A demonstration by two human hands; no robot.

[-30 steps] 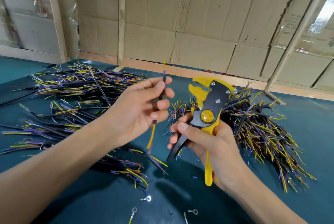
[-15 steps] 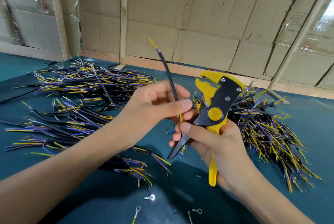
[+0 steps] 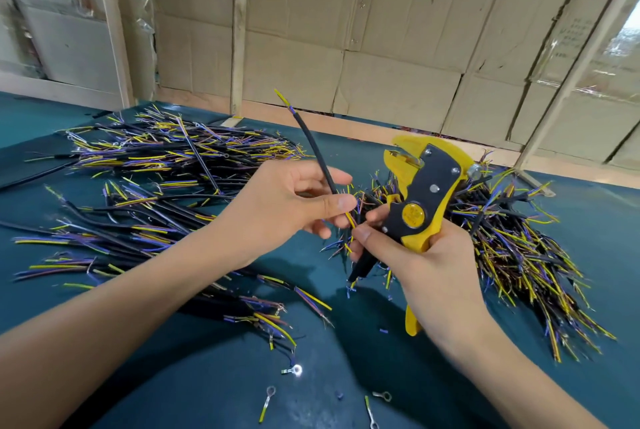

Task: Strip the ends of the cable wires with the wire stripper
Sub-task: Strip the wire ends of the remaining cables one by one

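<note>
Cable is in your left hand, a short black piece that rises up and to the left from your fingers, above the bench. Your thumb and forefinger pinch it near its lower end. At the top end, yellow and purple wires come out of the black jacket. At the lower end, a yellow wire comes out below your thumb and goes down toward your right hand, where it meets the thumb tip.

Your right hand grips the stripper, with fingers curled around the yellow and black handles. Its head points up and a little to the left, just right of the cable. The jaws stand slightly apart, and no wire is between them. One yellow handle end shows below your palm and one black handle end shows below your thumb.

Behind the stripper and to the right lies a heap of cables with yellow and purple ends. A second, flatter heap spreads on the left side of the bench, under and behind your left forearm. Near the front edge lie some loose ring terminals and small bits of insulation. Cardboard sheets on wooden posts form the wall behind the bench.
</note>
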